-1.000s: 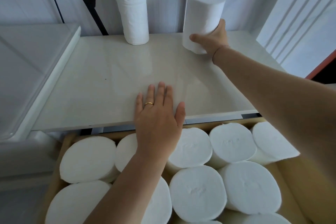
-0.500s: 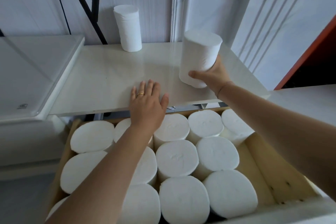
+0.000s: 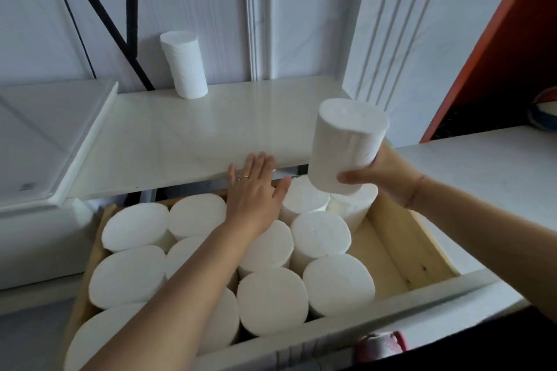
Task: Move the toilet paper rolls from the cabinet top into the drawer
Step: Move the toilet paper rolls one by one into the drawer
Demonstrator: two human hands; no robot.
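head view | right hand [image 3: 382, 178] grips the held roll [image 3: 346, 141] low down, over the back right corner of the drawer [image 3: 401, 238] | left hand [image 3: 256, 193] flat, fingers straight, holding nothing, at the cabinet top [image 3: 180, 141] edge | stored rolls [image 3: 271, 307] nearly fill the drawer | last roll [image 3: 184, 65] stands on the cabinet top, not yet moved

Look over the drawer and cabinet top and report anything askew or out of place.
Nothing looks damaged or spilled. The held roll is tilted in the right hand, which grips it above the drawer. The last roll stands alone at the back of the cabinet top, not yet moved.
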